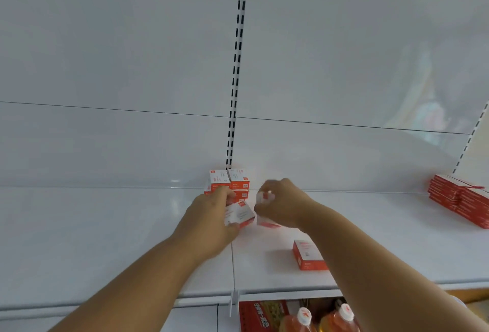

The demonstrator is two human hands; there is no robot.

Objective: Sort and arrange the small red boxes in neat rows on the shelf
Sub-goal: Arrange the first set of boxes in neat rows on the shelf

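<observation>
Several small red-and-white boxes (229, 181) stand stacked against the back wall of the white shelf (105, 239), by the slotted upright. My left hand (209, 223) grips one such box (239, 214), tilted, just in front of that stack. My right hand (280, 204) pinches another small box (264, 197) between its fingertips, blurred, to the right of the stack. Under my right hand a red box edge (267, 224) shows on the shelf. One more box (308, 255) lies alone on the shelf near my right forearm.
A stack of flat red packs (460, 199) sits at the shelf's far right. Below the shelf's front edge are a red carton (262, 314) and two orange bottles with white caps (341, 318). A slotted upright (236, 80) runs up the back wall.
</observation>
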